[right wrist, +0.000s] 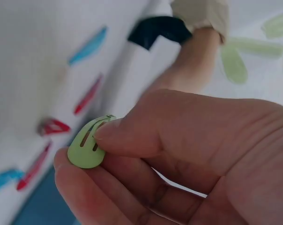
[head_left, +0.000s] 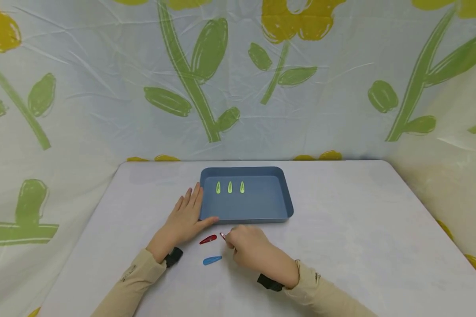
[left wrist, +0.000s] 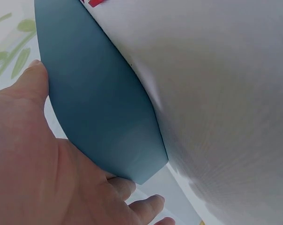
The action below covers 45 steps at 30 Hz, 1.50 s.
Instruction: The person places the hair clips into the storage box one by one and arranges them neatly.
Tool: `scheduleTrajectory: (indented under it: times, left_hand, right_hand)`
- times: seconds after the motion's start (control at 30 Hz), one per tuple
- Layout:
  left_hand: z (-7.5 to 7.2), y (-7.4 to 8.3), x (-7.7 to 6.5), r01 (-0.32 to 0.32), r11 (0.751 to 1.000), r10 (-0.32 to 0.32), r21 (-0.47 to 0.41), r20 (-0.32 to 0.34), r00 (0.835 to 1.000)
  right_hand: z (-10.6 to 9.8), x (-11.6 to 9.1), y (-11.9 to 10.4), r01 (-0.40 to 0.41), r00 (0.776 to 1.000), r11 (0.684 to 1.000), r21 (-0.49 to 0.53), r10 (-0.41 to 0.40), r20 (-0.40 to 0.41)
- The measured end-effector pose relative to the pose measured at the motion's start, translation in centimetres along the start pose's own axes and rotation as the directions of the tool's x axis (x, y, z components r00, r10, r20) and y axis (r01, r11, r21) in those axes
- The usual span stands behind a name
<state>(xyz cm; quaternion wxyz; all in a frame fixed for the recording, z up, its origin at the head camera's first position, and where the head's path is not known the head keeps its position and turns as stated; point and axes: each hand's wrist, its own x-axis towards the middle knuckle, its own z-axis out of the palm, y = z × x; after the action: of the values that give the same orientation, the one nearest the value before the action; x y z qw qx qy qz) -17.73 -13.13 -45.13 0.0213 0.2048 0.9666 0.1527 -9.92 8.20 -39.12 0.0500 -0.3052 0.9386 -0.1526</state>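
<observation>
Between its thumb and fingers my right hand [head_left: 249, 247] pinches a light green hair clip [right wrist: 87, 145], seen close up in the right wrist view. In the head view that hand is just in front of the blue-grey tray [head_left: 246, 214] and hides the clip. My left hand [head_left: 186, 218] rests against the tray's left side with its fingers straight. Its thumb lies along the front left corner. Inside the tray, three light green hair clips [head_left: 230, 187] stand in a row. A red hair clip [head_left: 208, 239] lies between the hands.
Another red clip [head_left: 222, 236] shows beside the right hand's fingertips. Nearer the front lies a blue clip [head_left: 212, 260]. The right wrist view shows more red and blue clips [right wrist: 5, 179] on the white table [head_left: 353, 246]. A flower-printed curtain [head_left: 321, 114] hangs behind.
</observation>
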Motion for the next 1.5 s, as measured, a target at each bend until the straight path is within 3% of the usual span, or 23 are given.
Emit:
scheduleTrajectory:
  times: [0.57,0.73,0.93,1.1,1.27,1.5]
  left_hand:
    - [-0.1,0.0,-0.1,0.003,1.0,-0.002,-0.019,0.019,1.0]
    - [-0.1,-0.1,0.0,0.009,1.0,-0.009,-0.022,0.028,1.0]
    - [-0.1,0.1,-0.1,-0.005,1.0,0.005,-0.02,-0.006,1.0]
    - [-0.2,0.1,-0.1,-0.011,1.0,0.011,-0.012,-0.011,1.0]
    - [-0.1,0.0,-0.1,-0.007,1.0,0.007,-0.011,-0.002,1.0]
    - [0.0,0.1,-0.1,-0.005,1.0,0.005,0.001,-0.002,1.0]
  right_hand:
    - [-6.3,1.1,2.2,-0.036,0.988,0.966,0.255,0.073,-0.136]
    - [-8.2,1.2,2.9,-0.043,0.979,0.945,0.324,0.106,-0.177]
    - [-9.7,1.8,4.3,-0.038,0.959,0.912,0.408,0.148,-0.241]
    - [-10.5,2.4,5.7,-0.062,0.933,0.863,0.502,0.228,-0.277]
    - [-10.5,3.0,7.3,-0.075,0.884,0.781,0.62,0.34,-0.321]
    - [-9.6,4.1,8.8,0.017,0.812,0.661,0.75,0.429,-0.396]
